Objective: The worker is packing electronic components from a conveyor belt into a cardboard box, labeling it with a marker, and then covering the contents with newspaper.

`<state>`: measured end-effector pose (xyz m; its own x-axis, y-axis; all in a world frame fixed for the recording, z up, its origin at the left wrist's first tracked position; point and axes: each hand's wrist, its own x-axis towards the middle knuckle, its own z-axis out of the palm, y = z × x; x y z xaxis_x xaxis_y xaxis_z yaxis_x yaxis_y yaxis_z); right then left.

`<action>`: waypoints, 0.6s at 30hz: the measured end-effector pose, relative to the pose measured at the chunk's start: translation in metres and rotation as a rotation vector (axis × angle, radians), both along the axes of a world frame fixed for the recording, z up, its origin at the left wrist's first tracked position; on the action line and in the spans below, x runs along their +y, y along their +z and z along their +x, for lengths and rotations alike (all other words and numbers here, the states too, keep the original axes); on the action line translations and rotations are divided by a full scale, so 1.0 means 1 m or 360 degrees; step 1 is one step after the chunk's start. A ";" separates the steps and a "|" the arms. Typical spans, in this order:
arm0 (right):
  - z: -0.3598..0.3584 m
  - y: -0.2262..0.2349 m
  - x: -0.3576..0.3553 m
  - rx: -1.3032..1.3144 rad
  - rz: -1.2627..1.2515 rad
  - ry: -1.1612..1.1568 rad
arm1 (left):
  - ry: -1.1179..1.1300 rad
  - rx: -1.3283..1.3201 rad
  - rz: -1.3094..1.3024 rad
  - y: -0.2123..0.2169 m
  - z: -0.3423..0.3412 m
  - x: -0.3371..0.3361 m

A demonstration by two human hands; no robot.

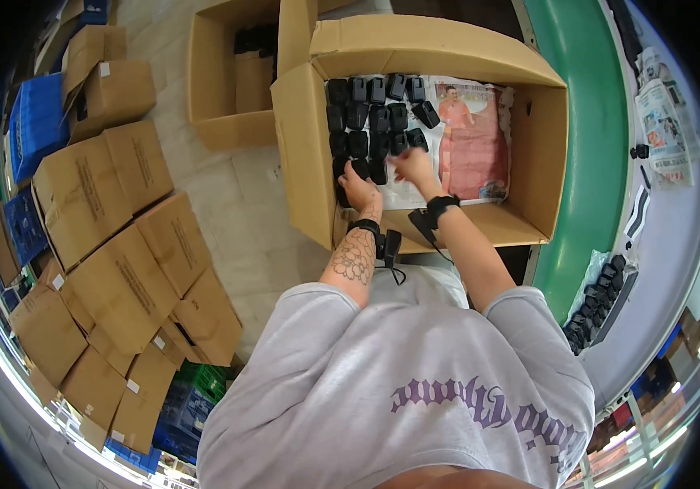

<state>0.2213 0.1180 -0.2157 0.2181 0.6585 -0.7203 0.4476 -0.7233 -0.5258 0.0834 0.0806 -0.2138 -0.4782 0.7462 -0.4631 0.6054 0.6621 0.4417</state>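
The open carton [545, 151] is standing with its right edge beside a green strip [582, 122], its back flap leaning outward and its front wall facing the person. Black pieces [379, 119] are occupying the left part in rows, close to the left wall, where room is running tight. From the rows toward the right wall, newspaper lining [470, 147] is lying exposed, leaving open room.

The left hand [359, 189] is touching a black piece at the front left of the rows; whether its grip is holding or only pressing that piece cannot be told. The right hand [416, 167] is hanging at the front right of the rows, fingers blurring; whether its grip is wide or narrow cannot be told. Both wrists are bearing black bands [445, 205].

The newspaper lining is showing a printed figure on red, with small print. Stacked cartons [118, 281] at left are carrying dark print and some white labels, too small to read. The grey shirt [325, 367] is displaying purple lettering.

A second carton [228, 135] is containing black items and a cardboard piece. A green crate [207, 379] and a blue crate [183, 416] are standing beside the stack. On the tabletop [675, 269] at right, clear plastic [596, 270] is lying under further black units [598, 300].
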 end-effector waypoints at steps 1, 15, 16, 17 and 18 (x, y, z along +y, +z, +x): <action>0.003 0.017 0.017 0.0044 0.0135 -0.0212 | 0.0154 -0.0144 0.0057 -0.014 -0.013 0.000; 0.066 -0.040 0.059 -0.0784 0.0773 -0.0059 | 0.0799 -0.0254 -0.0598 -0.043 0.033 -0.011; 0.047 -0.029 0.069 -0.0749 0.0807 -0.0037 | 0.1213 -0.0604 -0.0498 -0.066 0.024 -0.011; 0.025 -0.016 0.077 -0.0768 0.0822 -0.0044 | 0.1624 -0.0958 -0.0364 -0.088 0.012 -0.012; 0.011 -0.008 0.079 -0.0805 0.0815 -0.0062 | 0.2004 -0.1323 -0.0232 -0.098 0.006 -0.017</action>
<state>0.2321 0.1974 -0.2233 0.4735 0.8715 -0.1276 0.7050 -0.4618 -0.5383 0.0896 0.0632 -0.3114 -0.3238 -0.0126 -0.9461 -0.7528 0.6091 0.2495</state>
